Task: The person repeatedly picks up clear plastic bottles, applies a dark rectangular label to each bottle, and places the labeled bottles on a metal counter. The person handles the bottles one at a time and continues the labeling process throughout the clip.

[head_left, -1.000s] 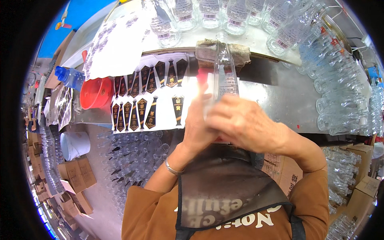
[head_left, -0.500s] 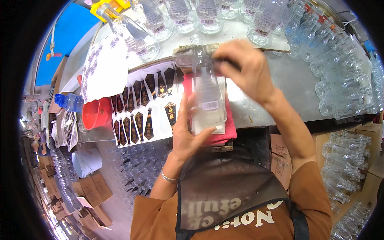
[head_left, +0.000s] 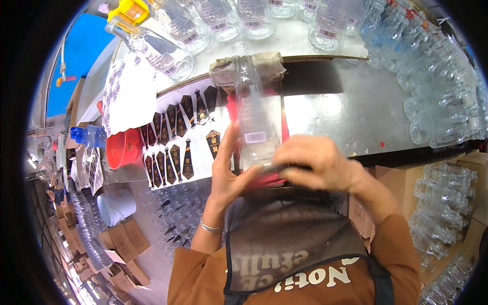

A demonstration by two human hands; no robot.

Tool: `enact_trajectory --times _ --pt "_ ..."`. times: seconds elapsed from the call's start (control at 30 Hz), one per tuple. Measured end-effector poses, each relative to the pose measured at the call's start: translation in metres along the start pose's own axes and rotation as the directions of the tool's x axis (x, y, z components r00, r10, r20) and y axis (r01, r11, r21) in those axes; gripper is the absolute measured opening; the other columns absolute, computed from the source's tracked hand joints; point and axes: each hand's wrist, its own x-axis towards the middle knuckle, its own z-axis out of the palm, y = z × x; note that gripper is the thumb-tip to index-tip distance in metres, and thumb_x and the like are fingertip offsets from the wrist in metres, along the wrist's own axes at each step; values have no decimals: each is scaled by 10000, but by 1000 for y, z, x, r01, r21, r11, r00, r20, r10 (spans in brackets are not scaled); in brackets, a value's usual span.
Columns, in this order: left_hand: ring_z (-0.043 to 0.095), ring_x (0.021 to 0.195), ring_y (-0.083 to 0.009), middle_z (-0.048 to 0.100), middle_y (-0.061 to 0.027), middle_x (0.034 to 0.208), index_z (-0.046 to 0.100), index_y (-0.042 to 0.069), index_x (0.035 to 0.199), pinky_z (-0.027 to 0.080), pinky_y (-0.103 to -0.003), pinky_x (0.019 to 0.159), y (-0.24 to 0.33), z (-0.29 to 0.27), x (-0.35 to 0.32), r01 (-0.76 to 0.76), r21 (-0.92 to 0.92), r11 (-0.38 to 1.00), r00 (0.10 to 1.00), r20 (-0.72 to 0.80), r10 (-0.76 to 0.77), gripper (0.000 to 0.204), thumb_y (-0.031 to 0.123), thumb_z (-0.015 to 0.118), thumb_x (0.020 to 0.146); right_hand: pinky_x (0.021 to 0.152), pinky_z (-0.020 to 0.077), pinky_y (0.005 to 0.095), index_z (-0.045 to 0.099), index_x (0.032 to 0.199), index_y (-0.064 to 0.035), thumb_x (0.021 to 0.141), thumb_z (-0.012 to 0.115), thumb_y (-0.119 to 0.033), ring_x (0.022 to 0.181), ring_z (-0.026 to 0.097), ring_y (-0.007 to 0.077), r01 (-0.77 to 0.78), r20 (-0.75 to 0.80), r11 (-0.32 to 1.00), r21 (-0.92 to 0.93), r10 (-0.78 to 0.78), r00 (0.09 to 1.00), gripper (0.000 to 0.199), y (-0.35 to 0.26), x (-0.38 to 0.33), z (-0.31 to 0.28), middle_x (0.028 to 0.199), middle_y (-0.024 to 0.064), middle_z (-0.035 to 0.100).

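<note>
A clear glass bottle (head_left: 255, 114) lies in front of me, its neck resting on a rolled grey cloth (head_left: 270, 66) and its base toward me. A label with a barcode shows on its side. My left hand (head_left: 223, 175) grips the lower part of the bottle, fingers along its left side and thumb at the base. My right hand (head_left: 317, 160) is closed around a dark flat piece (head_left: 287, 166), blurred by motion, beside the bottle's base; its exact kind is unclear. Under the bottle are white paper and a red cloth (head_left: 267, 180).
Left of the bottle lies a sheet of black tie-shaped labels (head_left: 173, 119), beside a red bucket (head_left: 123, 147) and white label sheets (head_left: 127, 96). Labelled bottles (head_left: 218, 23) stand along the back. Many clear bottles (head_left: 432, 96) crowd the right side; cartons (head_left: 391, 190) sit below.
My right hand has come down from beside the bottle's neck to its base with the dark flat piece. The left hand stays on the bottle. The whole view has shifted slightly.
</note>
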Motion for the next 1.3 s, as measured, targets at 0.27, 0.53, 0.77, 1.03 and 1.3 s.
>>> enact_trajectory --times 0.27,0.53,0.77,1.03,1.3 --pt "496 1370 -310 421 -199 1557 282 -26 1561 446 -423 1096 18 11 7 -44 139 989 998 -47 51 989 92 859 766 720 554 438 653 937 -50 873 698 -175 781 679 343 181 75 883 -433 -165 984 147 10 82 -9 821 133 692" --pt "410 1443 -317 359 -195 1593 268 -17 1568 360 -443 1168 15 -12 -2 11 -260 966 992 -121 -44 831 81 716 876 780 561 417 673 972 -104 834 716 -123 889 663 296 232 331 948 -217 -152 931 146 -22 42 -1 906 102 635" --pt "548 1303 -260 545 -205 1431 423 -37 1476 423 -377 1109 28 -12 74 201 -323 925 962 -114 -249 538 291 534 1065 758 538 362 685 959 -47 802 738 -35 880 675 286 137 -209 949 -283 -200 957 167 27 47 -13 983 124 696" --pt "605 1201 -237 596 -210 1344 417 -89 1435 486 -325 1009 24 10 91 252 -324 912 952 -86 -294 661 170 743 921 862 508 299 691 1187 -5 938 631 -74 915 650 168 -397 -31 874 279 422 906 264 -30 -19 -23 1035 82 710" --pt "651 1087 -267 656 -190 1207 406 -36 1486 505 -382 981 92 44 39 -169 150 974 986 30 166 827 113 825 789 835 538 270 692 1116 5 892 767 -185 954 674 114 -351 -134 926 140 369 920 303 -54 20 -56 1014 85 743"
